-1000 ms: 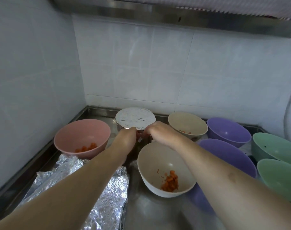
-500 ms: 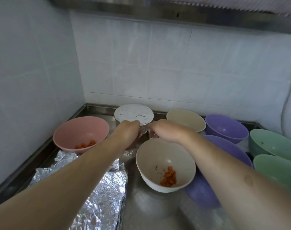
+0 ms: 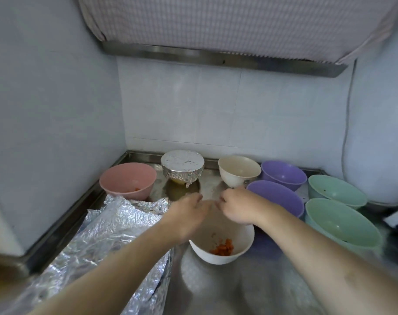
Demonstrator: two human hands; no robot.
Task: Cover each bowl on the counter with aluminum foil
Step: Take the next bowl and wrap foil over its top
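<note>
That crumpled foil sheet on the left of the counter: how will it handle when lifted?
The aluminum foil sheet looks thin and wrinkled, so it will probably flop and sag rather than stay flat. Its creases suggest it holds whatever shape it is pressed into, as on the foil-covered bowl. It is likely very light and may tear if tugged.

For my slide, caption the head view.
Both hands, left and right, hover between foil-wrapped bowl and uncovered white bowl.

Home kitchen: tiled walls [image 3: 216,110], steel counter [image 3: 216,280], range hood [image 3: 216,21], food bowls [image 3: 221,245].
</note>
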